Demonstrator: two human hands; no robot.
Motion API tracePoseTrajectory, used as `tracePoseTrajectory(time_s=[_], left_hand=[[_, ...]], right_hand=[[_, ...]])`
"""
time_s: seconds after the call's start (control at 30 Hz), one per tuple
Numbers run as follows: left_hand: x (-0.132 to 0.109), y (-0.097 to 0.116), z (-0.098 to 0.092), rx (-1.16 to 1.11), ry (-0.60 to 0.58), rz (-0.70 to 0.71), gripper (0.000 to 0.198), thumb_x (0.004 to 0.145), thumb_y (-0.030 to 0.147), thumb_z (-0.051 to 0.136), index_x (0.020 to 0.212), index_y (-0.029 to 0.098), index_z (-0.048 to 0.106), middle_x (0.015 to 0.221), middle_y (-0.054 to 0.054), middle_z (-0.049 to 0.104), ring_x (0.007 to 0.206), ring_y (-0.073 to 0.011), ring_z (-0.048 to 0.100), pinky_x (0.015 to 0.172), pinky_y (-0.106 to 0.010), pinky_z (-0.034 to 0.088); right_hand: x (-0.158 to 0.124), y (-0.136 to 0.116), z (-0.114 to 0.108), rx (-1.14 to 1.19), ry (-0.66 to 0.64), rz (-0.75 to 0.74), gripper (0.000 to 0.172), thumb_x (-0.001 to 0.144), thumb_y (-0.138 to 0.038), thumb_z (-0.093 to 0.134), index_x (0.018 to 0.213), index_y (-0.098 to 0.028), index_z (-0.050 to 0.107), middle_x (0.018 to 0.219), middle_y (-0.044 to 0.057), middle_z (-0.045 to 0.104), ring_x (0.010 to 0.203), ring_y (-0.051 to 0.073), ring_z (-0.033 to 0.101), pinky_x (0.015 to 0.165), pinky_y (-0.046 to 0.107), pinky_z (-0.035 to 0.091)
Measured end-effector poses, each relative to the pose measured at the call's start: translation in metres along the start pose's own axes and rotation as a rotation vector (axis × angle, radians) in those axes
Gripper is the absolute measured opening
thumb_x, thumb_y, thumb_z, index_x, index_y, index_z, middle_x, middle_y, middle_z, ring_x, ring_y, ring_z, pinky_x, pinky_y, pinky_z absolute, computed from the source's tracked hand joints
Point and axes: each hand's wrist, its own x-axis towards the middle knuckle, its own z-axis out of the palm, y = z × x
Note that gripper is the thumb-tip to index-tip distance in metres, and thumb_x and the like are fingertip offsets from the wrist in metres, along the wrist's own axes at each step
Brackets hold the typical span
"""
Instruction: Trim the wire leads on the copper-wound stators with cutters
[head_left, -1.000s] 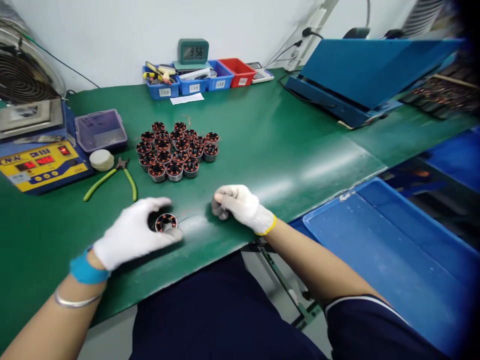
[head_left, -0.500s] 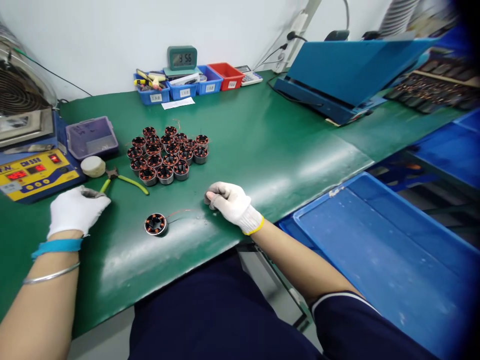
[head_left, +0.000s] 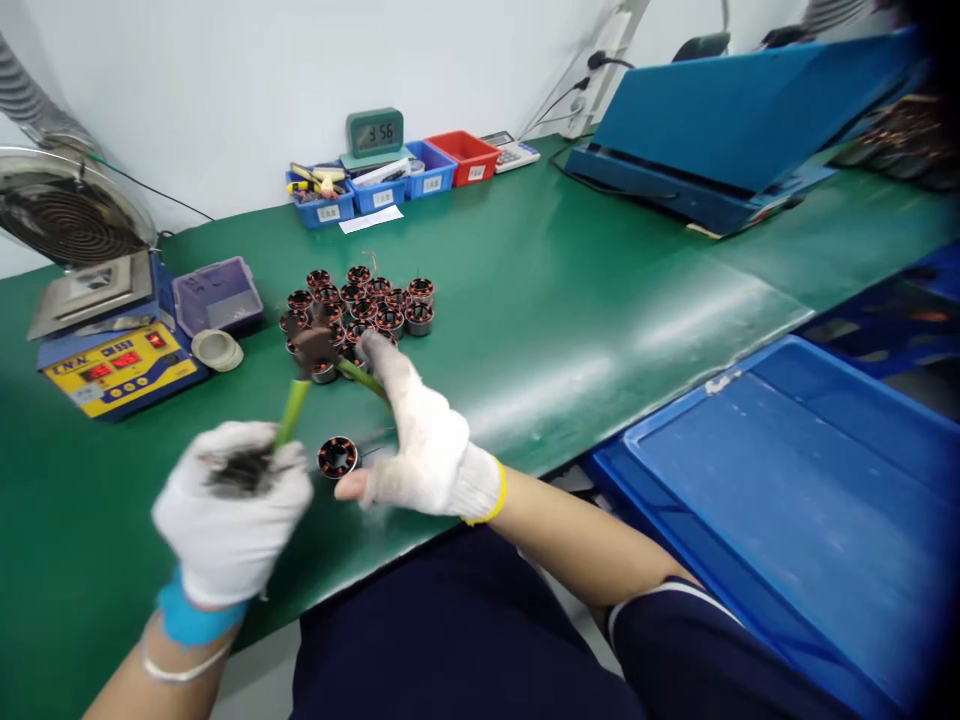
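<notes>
My left hand (head_left: 232,505), in a white glove, is closed on one green handle of the cutting pliers (head_left: 294,408), raised above the bench with the jaws pointing away and blurred by motion. The other green handle runs towards my right hand (head_left: 424,445); whether it touches the glove I cannot tell. That right hand, also gloved, is open with thumb and forefinger spread wide. Between both hands a single wound motor stator (head_left: 337,457) sits on the green bench, a thin wire trailing right. Behind the pliers stands a cluster of several stators (head_left: 390,320), partly covered.
At left are a yellow and blue control unit (head_left: 120,370), a round white lid (head_left: 217,350) and a purple tray (head_left: 219,297). Small blue and red bins (head_left: 463,158) and a clock (head_left: 375,133) line the wall. A large blue tray (head_left: 750,500) lies at right, below bench level.
My left hand has lifted the pliers off the bench and brought them right, towards the middle. My right hand has moved left and its fingers have opened. The view has shifted slightly.
</notes>
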Motion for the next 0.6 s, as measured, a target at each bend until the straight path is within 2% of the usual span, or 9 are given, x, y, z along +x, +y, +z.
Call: tracePoseTrajectory(time_s=[0.07,0.13,0.2,0.27,0.3,0.33,0.43,0.5,0.6], left_hand=[[-0.018,0.014,0.016,-0.109,-0.121,0.15,0.024,0.075,0.023,0.081,0.094,0.022,0.065,0.08,0.0,0.067,0.065,-0.014,0.064,0.056,-0.026,0.053],[-0.028,0.023,0.024,-0.192,-0.301,0.272,0.025,0.08,0.017,0.077,0.1,0.022,0.063,0.084,-0.001,0.067,0.07,-0.0134,0.065,0.06,-0.024,0.054],[-0.027,0.029,0.025,-0.218,-0.518,0.375,0.023,0.082,0.012,0.072,0.1,0.023,0.06,0.083,-0.001,0.067,0.07,-0.0133,0.066,0.062,-0.025,0.054],[-0.016,0.028,0.019,-0.213,-0.643,0.466,0.027,0.082,0.018,0.071,0.105,0.023,0.06,0.085,-0.002,0.07,0.071,-0.0159,0.067,0.065,-0.029,0.055],[-0.006,0.023,0.014,-0.18,-0.627,0.491,0.032,0.081,0.023,0.072,0.111,0.023,0.06,0.09,-0.004,0.071,0.076,-0.0179,0.068,0.069,-0.031,0.057],[0.005,0.016,0.009,-0.106,-0.533,0.491,0.04,0.081,0.028,0.074,0.118,0.022,0.06,0.096,-0.006,0.072,0.082,-0.0204,0.069,0.075,-0.034,0.058],[0.046,-0.026,-0.005,0.366,-0.07,0.324,0.053,0.078,0.042,0.079,0.125,0.022,0.063,0.12,-0.012,0.069,0.107,-0.0303,0.067,0.096,-0.046,0.055],[0.071,-0.062,-0.008,0.657,-0.024,0.214,0.073,0.075,0.058,0.076,0.132,0.016,0.06,0.145,-0.019,0.054,0.129,-0.0442,0.054,0.108,-0.061,0.043],[0.091,-0.107,-0.001,0.883,-0.181,0.139,0.09,0.072,0.062,0.072,0.142,0.01,0.051,0.159,-0.026,0.035,0.14,-0.0531,0.037,0.111,-0.069,0.034]], right_hand=[[-0.007,-0.006,0.009,0.07,-0.102,0.217,0.121,0.06,-0.06,0.089,0.158,-0.023,0.03,0.136,0.014,0.059,0.12,0.033,0.062,0.105,0.051,0.05],[-0.018,-0.007,0.013,0.196,-0.13,0.349,0.113,0.064,-0.055,0.088,0.157,-0.027,0.031,0.11,0.006,0.064,0.093,0.025,0.067,0.087,0.043,0.057],[-0.027,-0.003,0.013,0.376,-0.057,0.379,0.094,0.073,-0.052,0.082,0.152,-0.028,0.037,0.094,-0.001,0.058,0.074,0.016,0.061,0.071,0.034,0.056],[-0.033,0.004,0.007,0.537,0.07,0.375,0.073,0.082,-0.047,0.075,0.145,-0.028,0.043,0.088,-0.003,0.052,0.064,0.011,0.054,0.061,0.028,0.051],[-0.034,0.008,0.001,0.584,0.141,0.379,0.066,0.083,-0.044,0.073,0.142,-0.029,0.046,0.086,-0.004,0.05,0.06,0.009,0.051,0.057,0.027,0.048],[-0.034,0.012,-0.007,0.607,0.212,0.389,0.062,0.083,-0.041,0.073,0.138,-0.028,0.049,0.084,-0.005,0.049,0.058,0.008,0.049,0.055,0.026,0.047],[-0.035,0.025,-0.034,0.601,0.429,0.423,0.056,0.074,-0.036,0.077,0.125,-0.025,0.056,0.075,-0.008,0.045,0.051,0.006,0.043,0.052,0.026,0.044],[-0.038,0.032,-0.049,0.593,0.533,0.469,0.052,0.07,-0.033,0.078,0.118,-0.023,0.058,0.069,-0.01,0.043,0.048,0.005,0.039,0.05,0.025,0.042],[-0.046,0.04,-0.06,0.593,0.607,0.51,0.051,0.068,-0.032,0.078,0.115,-0.022,0.06,0.065,-0.01,0.043,0.048,0.005,0.039,0.051,0.024,0.042]])
